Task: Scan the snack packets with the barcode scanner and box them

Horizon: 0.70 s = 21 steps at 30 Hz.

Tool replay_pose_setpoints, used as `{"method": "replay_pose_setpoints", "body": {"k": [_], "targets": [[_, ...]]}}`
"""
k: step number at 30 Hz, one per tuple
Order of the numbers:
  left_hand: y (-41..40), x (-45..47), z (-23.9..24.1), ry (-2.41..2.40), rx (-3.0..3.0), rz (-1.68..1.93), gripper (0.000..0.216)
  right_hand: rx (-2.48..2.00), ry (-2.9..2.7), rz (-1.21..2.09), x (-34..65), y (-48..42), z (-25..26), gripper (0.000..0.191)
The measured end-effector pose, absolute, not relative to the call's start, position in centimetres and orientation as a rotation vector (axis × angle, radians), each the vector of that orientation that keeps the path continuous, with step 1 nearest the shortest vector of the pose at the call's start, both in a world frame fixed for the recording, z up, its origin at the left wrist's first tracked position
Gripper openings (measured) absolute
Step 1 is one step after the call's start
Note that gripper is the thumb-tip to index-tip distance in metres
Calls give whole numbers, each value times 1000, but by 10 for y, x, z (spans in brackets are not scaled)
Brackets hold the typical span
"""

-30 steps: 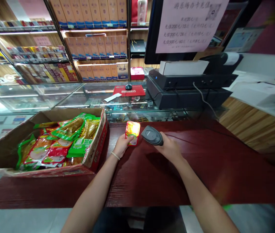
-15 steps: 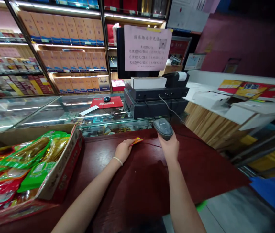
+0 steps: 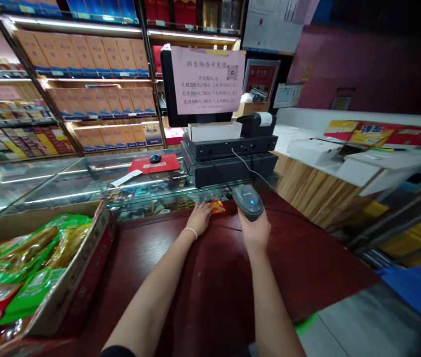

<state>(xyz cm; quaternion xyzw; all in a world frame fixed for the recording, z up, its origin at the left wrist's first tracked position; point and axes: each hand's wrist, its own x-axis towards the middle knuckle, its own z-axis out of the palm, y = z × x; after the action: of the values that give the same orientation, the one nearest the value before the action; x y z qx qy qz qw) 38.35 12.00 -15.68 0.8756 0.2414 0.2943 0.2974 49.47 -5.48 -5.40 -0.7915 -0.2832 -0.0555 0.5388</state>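
Observation:
My right hand is wrapped round the handle of a grey barcode scanner, held above the dark red tabletop. A small blue light shows on top of the scanner. To its left, a small red and orange snack packet lies at the far edge of the tabletop. The fingers of my left hand are on the packet's left part and hold it, covering some of it. A pale bracelet circles my left wrist.
An open carton of green and red snack bags stands at the left. Beyond the tabletop are a glass counter, a mouse on a red mat, and a monitor bearing a pink notice. A cable crosses the tabletop's right side.
My left hand and the packet have moved forward, closer to the glass counter, and more of the packet shows. The scanner's blue light has come on. The whole view has shifted slightly.

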Motion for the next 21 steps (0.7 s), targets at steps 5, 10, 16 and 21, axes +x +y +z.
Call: {"method": "replay_pose_setpoints", "body": {"k": [5, 10, 16, 21], "targets": [[95, 364, -142, 654, 2148, 933, 42, -1891, -785, -186, 483, -54, -56, 46], [63, 309, -93, 768, 2023, 1171, 40, -1928, -882, -212, 465, -47, -65, 53], [29, 193, -21, 852, 2001, 1289, 37, -1819, -1137, -133, 420, -34, -77, 48], [31, 78, 18, 1218, 2254, 1228, 30, -1723, -1389, -119, 374, -21, -66, 38]]}}
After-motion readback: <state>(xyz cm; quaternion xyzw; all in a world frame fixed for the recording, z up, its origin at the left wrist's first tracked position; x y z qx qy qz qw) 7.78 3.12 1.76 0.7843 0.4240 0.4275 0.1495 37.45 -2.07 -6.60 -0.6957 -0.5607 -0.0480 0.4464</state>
